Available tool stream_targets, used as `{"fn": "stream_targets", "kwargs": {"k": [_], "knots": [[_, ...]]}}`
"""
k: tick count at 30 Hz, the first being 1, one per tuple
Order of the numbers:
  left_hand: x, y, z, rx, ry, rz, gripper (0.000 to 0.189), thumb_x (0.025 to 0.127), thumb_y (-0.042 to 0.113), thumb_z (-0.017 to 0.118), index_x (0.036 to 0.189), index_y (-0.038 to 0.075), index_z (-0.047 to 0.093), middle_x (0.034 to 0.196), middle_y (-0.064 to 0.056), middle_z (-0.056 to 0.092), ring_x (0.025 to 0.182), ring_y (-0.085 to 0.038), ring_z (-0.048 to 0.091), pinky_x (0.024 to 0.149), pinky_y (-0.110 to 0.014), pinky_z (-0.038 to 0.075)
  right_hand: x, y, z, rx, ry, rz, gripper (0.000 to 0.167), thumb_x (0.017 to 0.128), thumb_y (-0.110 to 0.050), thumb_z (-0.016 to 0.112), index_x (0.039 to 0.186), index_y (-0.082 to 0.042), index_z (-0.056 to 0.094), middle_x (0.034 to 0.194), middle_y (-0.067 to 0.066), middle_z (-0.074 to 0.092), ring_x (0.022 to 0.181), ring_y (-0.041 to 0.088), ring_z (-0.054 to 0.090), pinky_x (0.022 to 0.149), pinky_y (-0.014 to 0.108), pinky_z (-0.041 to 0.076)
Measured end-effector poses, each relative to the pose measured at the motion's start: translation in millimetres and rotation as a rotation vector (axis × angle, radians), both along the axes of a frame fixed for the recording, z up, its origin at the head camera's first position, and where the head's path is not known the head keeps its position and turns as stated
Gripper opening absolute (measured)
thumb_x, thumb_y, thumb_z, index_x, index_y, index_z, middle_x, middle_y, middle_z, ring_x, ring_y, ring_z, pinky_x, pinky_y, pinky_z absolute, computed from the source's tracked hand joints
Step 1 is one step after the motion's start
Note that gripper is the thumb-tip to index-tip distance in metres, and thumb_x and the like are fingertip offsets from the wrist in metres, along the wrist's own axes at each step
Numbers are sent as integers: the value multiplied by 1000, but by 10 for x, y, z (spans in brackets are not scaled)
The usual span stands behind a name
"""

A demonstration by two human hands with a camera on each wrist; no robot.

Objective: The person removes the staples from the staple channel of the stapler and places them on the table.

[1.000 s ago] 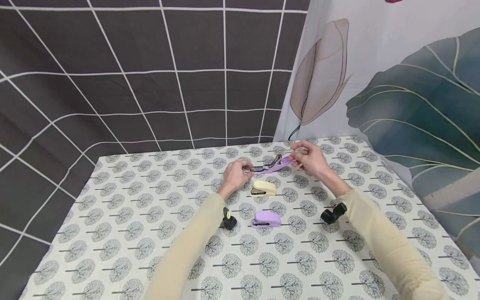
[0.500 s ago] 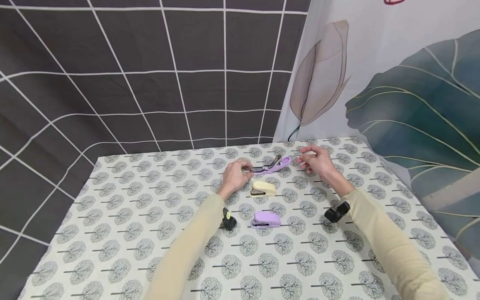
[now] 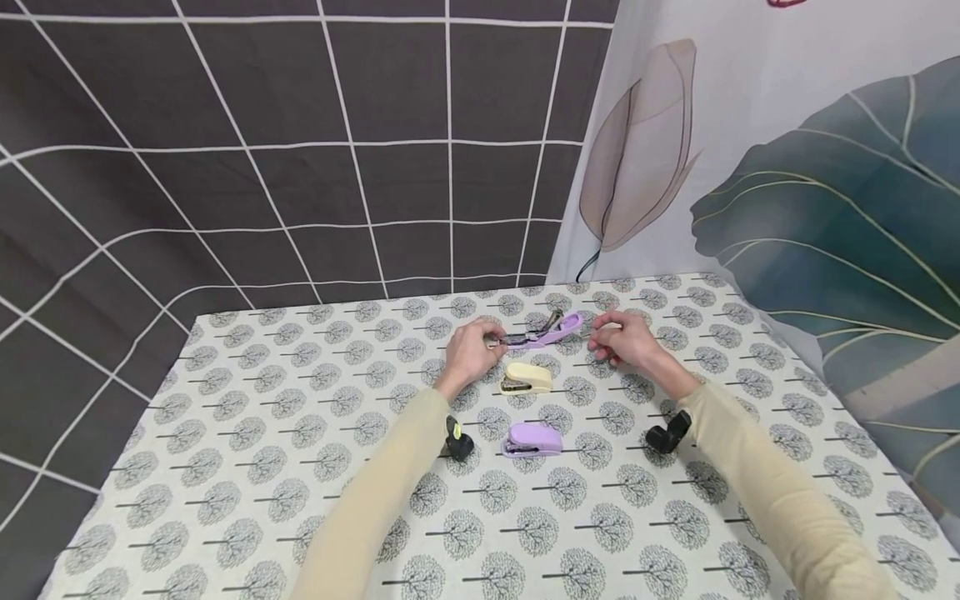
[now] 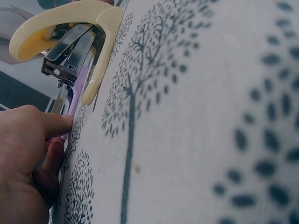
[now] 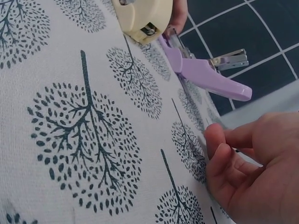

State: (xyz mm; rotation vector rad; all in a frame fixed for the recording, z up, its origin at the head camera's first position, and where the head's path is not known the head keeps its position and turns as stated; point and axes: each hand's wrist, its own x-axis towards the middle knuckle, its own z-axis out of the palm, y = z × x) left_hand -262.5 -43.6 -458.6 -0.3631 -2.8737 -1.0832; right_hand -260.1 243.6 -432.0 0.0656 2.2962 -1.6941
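A purple stapler point(image 3: 553, 335) lies unfolded near the back of the table, its purple cover point(image 5: 212, 80) swung back and tilted up, its metal part raised. My left hand point(image 3: 471, 350) pinches its left end between thumb and fingers. To the right of the cover hovers my right hand point(image 3: 628, 340), apart from it, fingers loosely bent with nothing visible between them. In the right wrist view the thumb and fingertips point(image 5: 216, 135) are close together below the cover. Just in front of the unfolded stapler sits a cream stapler point(image 3: 529, 377), closed, its metal nose facing left.
A second purple stapler point(image 3: 534, 438), closed, lies nearer the person. The tablecloth point(image 3: 300, 492) is white with grey tree prints. A dark gridded curtain point(image 3: 390, 183) hangs behind the table, and a leaf-patterned curtain point(image 3: 660, 200) hangs at the right.
My right hand has let go of the purple stapler's cover and moved right, then slightly lower. The left hand keeps its hold on the other end.
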Motion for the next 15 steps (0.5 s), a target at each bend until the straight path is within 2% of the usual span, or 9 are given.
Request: {"fn": "stream_targets", "kwargs": {"k": [11, 15], "knots": [[9, -6, 6, 9, -6, -3, 25, 87, 19, 79, 111, 14, 73, 111, 2, 69, 98, -19, 64, 86, -36, 49, -33, -52, -34, 73, 4, 12, 26, 99, -3, 56, 123, 7, 52, 83, 8, 70, 58, 10, 60, 46, 20, 42], [9, -3, 10, 10, -7, -2, 26, 87, 20, 79, 111, 14, 72, 111, 2, 69, 98, -19, 64, 86, -36, 49, -30, -83, -22, 123, 21, 14, 24, 98, -2, 57, 120, 7, 53, 83, 9, 69, 55, 8, 55, 46, 19, 42]]}}
